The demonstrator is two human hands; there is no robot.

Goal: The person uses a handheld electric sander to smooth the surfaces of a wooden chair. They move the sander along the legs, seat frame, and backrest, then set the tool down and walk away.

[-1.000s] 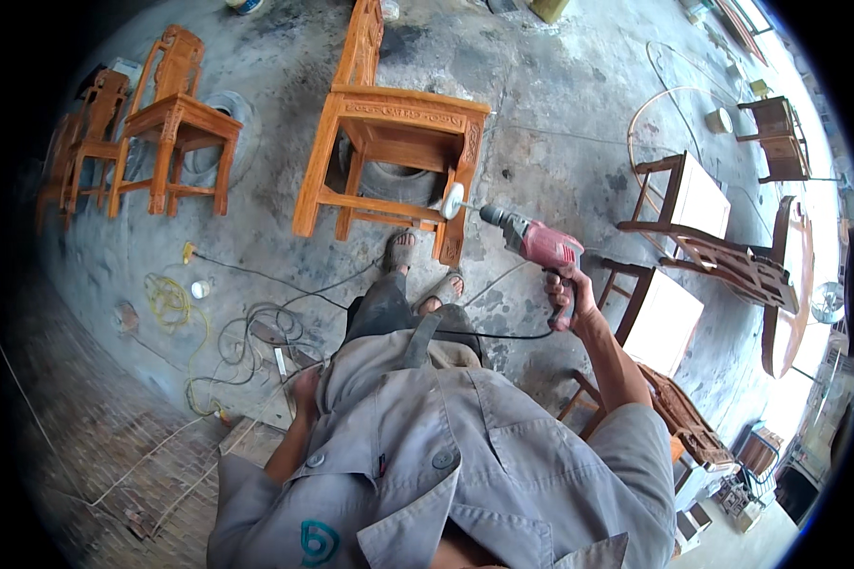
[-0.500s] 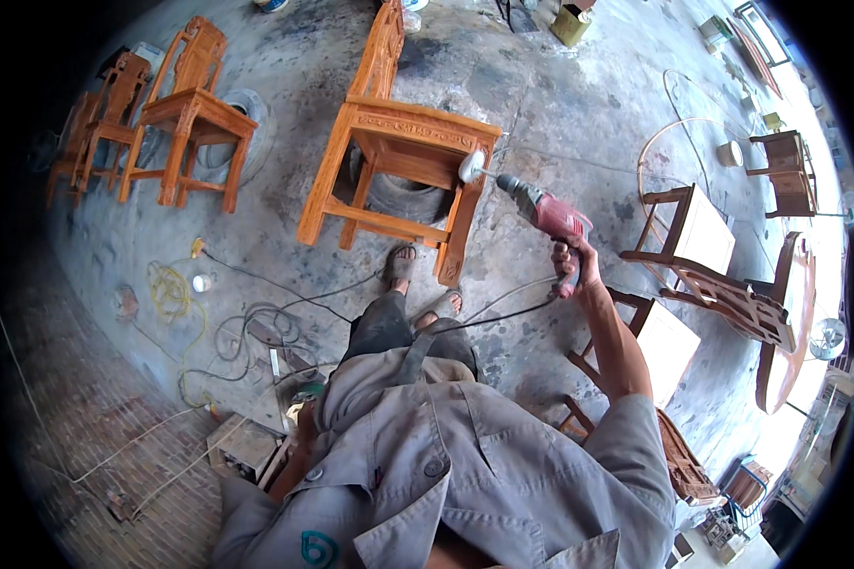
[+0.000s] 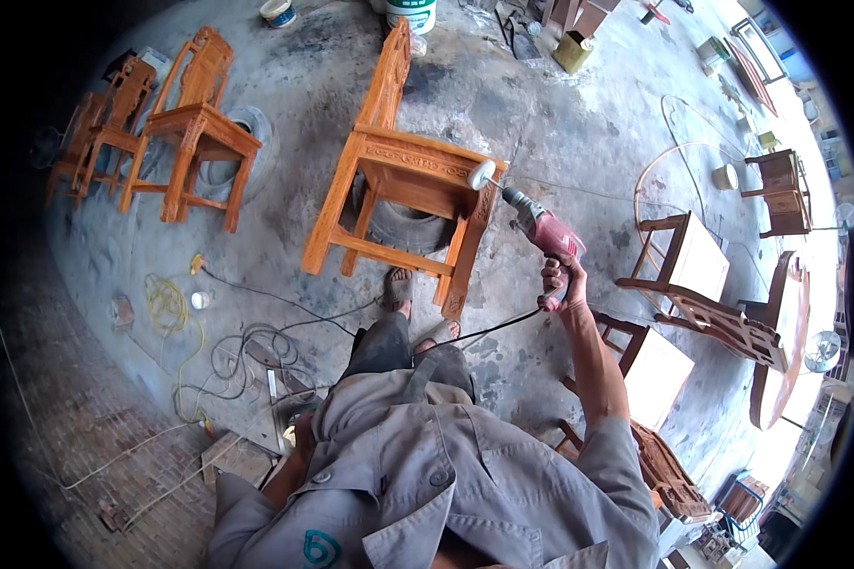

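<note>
My right hand [image 3: 565,277] is wrapped round the handle of a red and grey power drill [image 3: 552,233]. A round white buffing pad [image 3: 481,174] on a thin shaft sticks out of its chuck. The pad overlaps the upper front leg of a carved orange-brown wooden chair [image 3: 417,152]; whether it touches the wood I cannot tell. The chair sits raised on a tyre [image 3: 403,226], in front of my feet. My left forearm [image 3: 287,482] hangs at my side, and the fingers of that hand are hidden beside my shirt.
More orange chairs [image 3: 194,123] stand at the left. Pale-seated chairs [image 3: 697,251] and a round-edged wooden piece [image 3: 783,351] are at the right. A black cable [image 3: 247,356] and a coiled yellow cord [image 3: 167,308] lie on the floor. Buckets [image 3: 413,13] stand at the back.
The view has tilted up slightly, so the chairs sit lower in it. My right hand and the drill have shifted a little left and lower, the pad staying by the chair leg's top.
</note>
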